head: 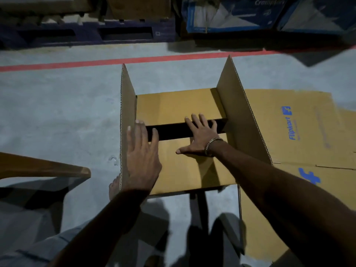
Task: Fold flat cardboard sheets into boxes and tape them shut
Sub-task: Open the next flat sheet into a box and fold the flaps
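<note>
Box (185, 166) erected beneath both hands: left hand (141, 155) and right hand (200, 133), fingers straight, press the two inner flaps flat. Side flaps stand upright; gap unclosed, no tape visible.

single view only: head-worn wide-angle cam, looking forward and steeply down from above. both forearms enter from the near edge, so the cam sits just behind and over them. left hand (141, 151) and right hand (200, 134) land mid-frame, close to the lens, on the half-folded cardboard box (179, 166). box fills the centre; floor (57, 112) spreads left and far. far edge of frame reaches a red floor line (115, 61), a dark pallet (86, 33) and blue printed cartons (231, 14), all soft and dim. right side catches flat flipkart sheets (300, 122). near left, a wooden chair arm (48, 166). wide-angle bend shows at the edges. no second view to overlap with.
</note>
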The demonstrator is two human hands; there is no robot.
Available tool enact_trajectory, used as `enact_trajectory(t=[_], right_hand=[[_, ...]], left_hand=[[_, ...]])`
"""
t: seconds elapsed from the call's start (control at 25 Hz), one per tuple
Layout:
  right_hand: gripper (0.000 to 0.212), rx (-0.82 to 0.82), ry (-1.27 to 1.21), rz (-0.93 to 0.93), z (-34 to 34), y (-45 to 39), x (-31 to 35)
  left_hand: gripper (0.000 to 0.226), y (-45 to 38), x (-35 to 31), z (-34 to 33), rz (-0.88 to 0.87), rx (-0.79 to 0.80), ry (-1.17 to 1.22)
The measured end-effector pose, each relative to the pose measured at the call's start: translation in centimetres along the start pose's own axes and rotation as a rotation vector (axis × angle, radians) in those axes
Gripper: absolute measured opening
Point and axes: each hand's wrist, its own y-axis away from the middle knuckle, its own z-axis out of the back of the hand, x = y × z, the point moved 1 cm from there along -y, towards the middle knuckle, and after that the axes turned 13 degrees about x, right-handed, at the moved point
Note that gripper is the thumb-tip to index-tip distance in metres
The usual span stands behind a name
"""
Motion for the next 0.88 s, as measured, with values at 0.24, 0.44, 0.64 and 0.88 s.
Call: enact_trajectory(t=[0.24,0.44,0.64,0.88], right_hand=[[0.130,0.018,-0.010,-0.045,-1.9,-0.6,0.1],[0.114,-0.023,-0.152,-0.054,1.9,3.0,0.5],[0.094,-0.401,-0.234,-0.242,6.7,11.1,-1.7],[0.072,-0.421,-0.706,-0.446,4.8,16.3,-2.1]], left_hand=[[0.089,1.2,-0.3,4.1,0.154,0.060,0.516],[0.092,2.2,-5.8,3.9,-0.090,0.081,0.704],[0.081,5.0,-8.4,0.0,-0.176,0.267,0.708],[0.070,7.0,-6.8,-4.4,-0.346,0.502,0.466]])
